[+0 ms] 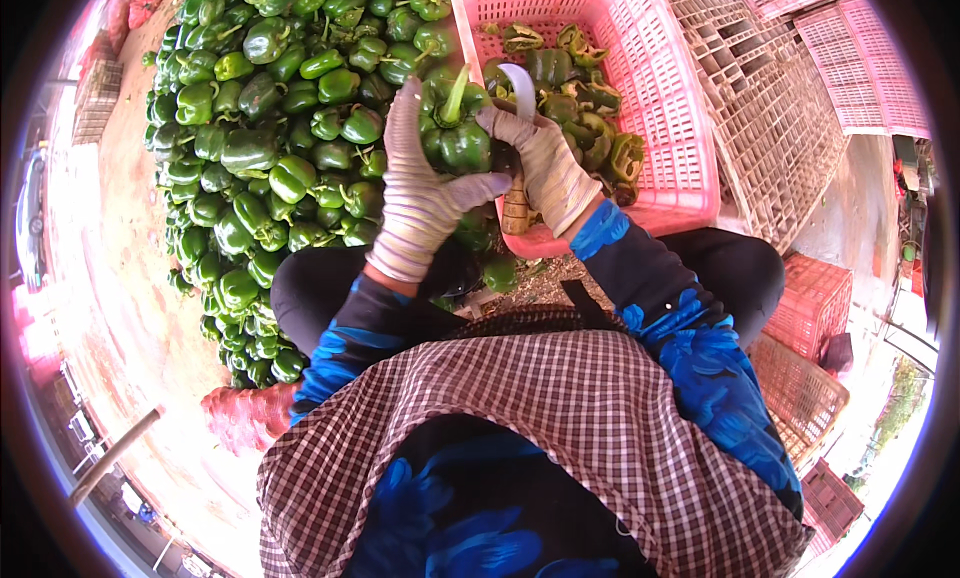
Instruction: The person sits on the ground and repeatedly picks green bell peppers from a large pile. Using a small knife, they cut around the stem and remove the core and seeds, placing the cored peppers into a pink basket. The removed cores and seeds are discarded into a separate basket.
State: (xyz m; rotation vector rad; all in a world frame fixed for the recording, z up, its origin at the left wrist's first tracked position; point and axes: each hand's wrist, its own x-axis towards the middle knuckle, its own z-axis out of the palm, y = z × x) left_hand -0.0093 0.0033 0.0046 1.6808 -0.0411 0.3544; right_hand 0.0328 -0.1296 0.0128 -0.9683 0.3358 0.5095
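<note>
In a striped knit glove, my left hand (424,184) cradles a green bell pepper (459,144), its fingers along the left side and its thumb below. The pepper's thick pale-green stem (455,98) points away from me. My right hand (551,162), gloved alike, grips a small hooked knife by its wooden handle (515,207). The curved knife blade (523,90) sticks out beyond the hand, to the right of the pepper. Fingertips of the right hand meet the pepper's right side. Behind the right hand, cut bell pepper pieces (592,120) lie in a pink plastic crate (652,98).
A large heap of green bell peppers (262,150) spreads to my left. Right of the crate leans a dirty plastic grid pallet (765,105), with more pink crates (862,60) beyond. A red mesh sack (244,417) lies at lower left, and red crates (817,300) stand at right.
</note>
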